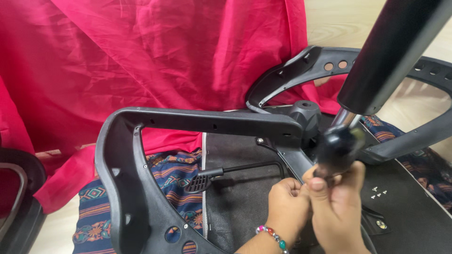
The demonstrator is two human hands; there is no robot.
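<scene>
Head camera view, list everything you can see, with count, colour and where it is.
Armrest frames: two, black plastic, one front left, one back right.
Gas cylinder: one, black over a silver rod, top right, tilted.
Seat underside: one, black, centre bottom.
Lever with paddle grip: one, black, lying across the seat underside.
Cloth: one, red, draped behind.
Patterned fabric: one, blue multicolour, under the frames.
Floor: pale wood, top right.
Beaded bracelet: one, multicolour, left wrist.
Left hand: at the mechanism.
Right hand: gripping a black knob.
</scene>
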